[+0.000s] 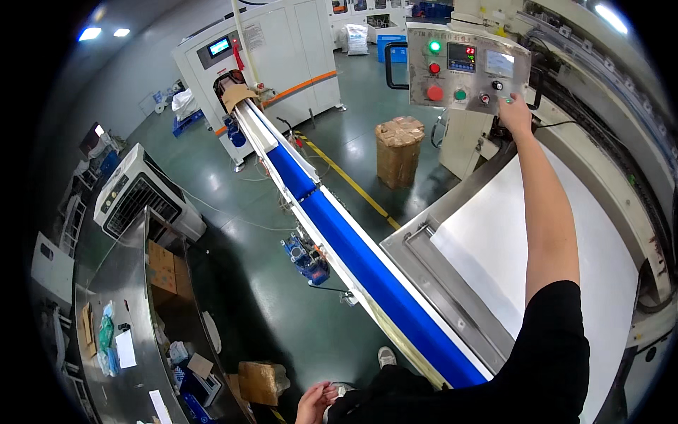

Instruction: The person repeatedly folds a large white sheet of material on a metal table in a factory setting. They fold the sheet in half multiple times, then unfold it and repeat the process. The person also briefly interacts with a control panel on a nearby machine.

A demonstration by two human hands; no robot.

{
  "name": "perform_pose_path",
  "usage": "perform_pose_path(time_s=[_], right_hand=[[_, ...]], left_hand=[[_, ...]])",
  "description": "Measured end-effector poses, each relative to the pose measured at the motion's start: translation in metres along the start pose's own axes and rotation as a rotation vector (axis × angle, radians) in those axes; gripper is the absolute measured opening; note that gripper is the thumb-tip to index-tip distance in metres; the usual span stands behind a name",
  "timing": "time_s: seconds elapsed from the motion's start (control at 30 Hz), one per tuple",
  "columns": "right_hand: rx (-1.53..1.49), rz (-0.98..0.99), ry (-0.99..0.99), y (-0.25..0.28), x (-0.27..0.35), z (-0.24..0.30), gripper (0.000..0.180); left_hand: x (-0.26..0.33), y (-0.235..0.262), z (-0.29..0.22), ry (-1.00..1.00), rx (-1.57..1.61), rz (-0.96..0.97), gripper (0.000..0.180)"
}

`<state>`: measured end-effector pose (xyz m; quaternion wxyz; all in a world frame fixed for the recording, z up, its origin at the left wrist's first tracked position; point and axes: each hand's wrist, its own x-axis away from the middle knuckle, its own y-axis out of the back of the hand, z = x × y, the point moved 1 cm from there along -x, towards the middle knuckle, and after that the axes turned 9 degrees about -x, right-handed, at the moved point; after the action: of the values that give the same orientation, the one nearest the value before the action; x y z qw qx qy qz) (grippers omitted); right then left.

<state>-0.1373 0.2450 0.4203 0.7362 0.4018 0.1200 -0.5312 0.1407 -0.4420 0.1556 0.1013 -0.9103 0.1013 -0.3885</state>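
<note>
The right hand [514, 113], fingers curled, touches the lower right edge of the upright grey metal control panel [467, 67], which faces the person, long axis horizontal; whether it grips is unclear.

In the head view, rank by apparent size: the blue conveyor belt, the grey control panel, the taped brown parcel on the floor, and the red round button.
1. blue conveyor belt
2. grey control panel
3. taped brown parcel, smaller than the panel, though it stands farther off
4. red round button

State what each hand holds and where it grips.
Nothing is held. The right hand touches the lower right corner of the grey control panel; the left hand rests empty near the person's leg.
</note>
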Motion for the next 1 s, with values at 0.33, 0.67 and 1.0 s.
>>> perform_pose_path(time_s=[0.33, 0.67, 1.0], right_hand=[[0.065, 0.032, 0.001, -0.018, -0.014, -0.029, 0.045], [0.153, 0.059, 0.024, -0.024, -0.007, 0.018, 0.034], [0.205, 0.031, 0.023, -0.017, -0.005, 0.029, 0.031]], left_hand=[[-0.036, 0.050, 0.075, 0.121, 0.136, -0.196, 0.045], [-0.044, 0.048, 0.062, 0.048, 0.008, -0.102, 0.038], [-0.029, 0.023, 0.070, 0.070, 0.164, -0.180, 0.036]])
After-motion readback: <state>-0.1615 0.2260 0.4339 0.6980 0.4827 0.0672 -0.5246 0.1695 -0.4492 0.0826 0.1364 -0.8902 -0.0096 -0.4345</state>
